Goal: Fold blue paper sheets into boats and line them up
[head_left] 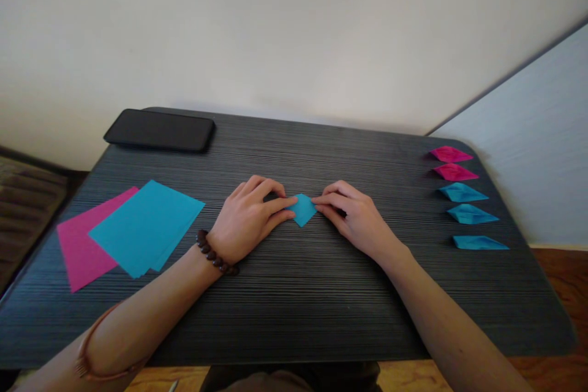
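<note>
A small blue folded paper lies at the middle of the dark table, its shape a diamond with one corner toward me. My left hand pinches its left corner between thumb and fingers; a dark bead bracelet circles that wrist. At the right corner, the fingertips of my right hand are closed on the same paper. Fingertips cover both side corners, so the folds there are hidden.
Blue paper sheets overlap a pink sheet on the left. A black tray-like object lies at the back left. Along the right edge stand pink folded papers and blue folded papers in a column. A wall borders the table's back.
</note>
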{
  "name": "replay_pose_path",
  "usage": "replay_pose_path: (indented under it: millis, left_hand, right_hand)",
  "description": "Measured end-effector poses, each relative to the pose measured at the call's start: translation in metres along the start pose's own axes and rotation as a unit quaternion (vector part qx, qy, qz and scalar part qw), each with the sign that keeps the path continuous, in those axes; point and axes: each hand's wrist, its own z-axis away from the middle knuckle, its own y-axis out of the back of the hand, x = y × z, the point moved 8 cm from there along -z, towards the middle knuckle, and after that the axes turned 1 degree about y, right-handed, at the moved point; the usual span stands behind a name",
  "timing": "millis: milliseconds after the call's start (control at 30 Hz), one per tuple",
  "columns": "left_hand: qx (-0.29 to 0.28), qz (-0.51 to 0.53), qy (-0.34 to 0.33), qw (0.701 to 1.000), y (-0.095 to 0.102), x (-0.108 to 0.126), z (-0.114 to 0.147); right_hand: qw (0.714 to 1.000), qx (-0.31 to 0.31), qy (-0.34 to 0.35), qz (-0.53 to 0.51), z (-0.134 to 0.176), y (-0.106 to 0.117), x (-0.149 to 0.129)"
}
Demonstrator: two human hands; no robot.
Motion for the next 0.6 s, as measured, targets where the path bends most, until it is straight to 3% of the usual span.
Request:
replay_pose_path:
  millis: [100,333,600]
  left_hand:
    - [0.007,-0.006,0.016,1.000,0.0014,-0.0023,0.0007]
    - [0.012,-0.017,0.046,0.999,0.0045,-0.0044,0.0010]
    - [0.017,-0.012,0.022,1.000,0.0037,-0.0025,0.0008]
  right_hand:
    - [1.000,0.017,-0.006,-0.011,0.0002,0.0026,0.0022]
    - [0.999,-0.007,-0.042,0.011,-0.0012,0.0022,0.0030]
    - [0.999,-0.009,-0.031,0.020,-0.0009,0.0013,0.0002]
